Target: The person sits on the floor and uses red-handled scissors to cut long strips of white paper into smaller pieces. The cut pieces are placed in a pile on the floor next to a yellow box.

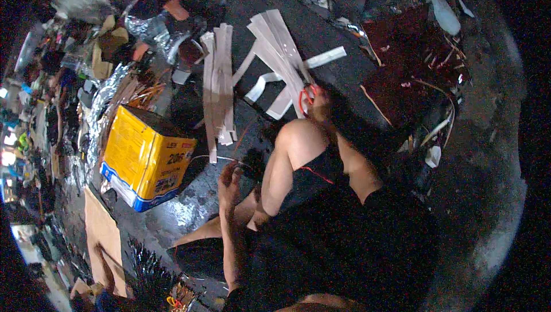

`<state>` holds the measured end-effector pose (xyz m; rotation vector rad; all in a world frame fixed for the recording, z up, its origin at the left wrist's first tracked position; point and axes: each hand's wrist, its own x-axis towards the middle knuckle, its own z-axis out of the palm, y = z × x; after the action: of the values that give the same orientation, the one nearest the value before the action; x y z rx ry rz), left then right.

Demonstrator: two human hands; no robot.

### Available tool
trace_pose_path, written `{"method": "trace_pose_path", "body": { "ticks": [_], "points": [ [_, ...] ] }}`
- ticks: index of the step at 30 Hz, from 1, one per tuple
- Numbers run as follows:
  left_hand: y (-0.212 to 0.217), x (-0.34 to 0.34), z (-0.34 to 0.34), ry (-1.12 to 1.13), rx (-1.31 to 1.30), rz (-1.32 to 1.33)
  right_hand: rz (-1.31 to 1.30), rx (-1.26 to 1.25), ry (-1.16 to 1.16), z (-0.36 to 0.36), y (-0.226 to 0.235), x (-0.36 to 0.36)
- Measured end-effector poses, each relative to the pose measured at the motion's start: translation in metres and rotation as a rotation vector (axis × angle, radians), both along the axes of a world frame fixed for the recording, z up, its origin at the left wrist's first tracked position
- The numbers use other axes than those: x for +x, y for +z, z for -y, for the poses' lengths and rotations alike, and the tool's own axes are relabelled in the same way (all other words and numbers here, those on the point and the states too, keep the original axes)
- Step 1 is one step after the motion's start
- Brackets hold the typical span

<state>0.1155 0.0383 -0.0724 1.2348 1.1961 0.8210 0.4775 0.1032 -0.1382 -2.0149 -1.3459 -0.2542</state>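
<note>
Right hand (pixel 320 104) has its fingers closed round the red scissors (pixel 303 98), right there at the near end of the fanned strips (pixel 278 48), while the left hand (pixel 229 179), fingers half curled beside the yellow tin (pixel 150 160), holds something or nothing, I can't tell!

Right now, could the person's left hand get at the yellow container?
Probably yes: the left hand is close to the yellow container, and only a thin pale strip curves between them; whether the hand holds it is unclear.
</note>
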Motion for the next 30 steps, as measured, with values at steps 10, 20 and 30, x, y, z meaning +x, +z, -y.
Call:
{"method": "trace_pose_path", "body": {
  "ticks": [10,20,30],
  "points": [
    [0.004,-0.008,0.000,0.026,-0.002,0.093,-1.400,0.043,0.201,-0.035,0.003,0.046],
    [0.134,0.037,-0.059,-0.102,-0.177,0.577,-1.537,0.248,0.519,-0.012,0.215,-0.131],
    [0.211,0.005,-0.116,0.122,0.092,0.535,-1.380,-0.031,0.762,0.044,0.191,-0.176]
  ]
}}
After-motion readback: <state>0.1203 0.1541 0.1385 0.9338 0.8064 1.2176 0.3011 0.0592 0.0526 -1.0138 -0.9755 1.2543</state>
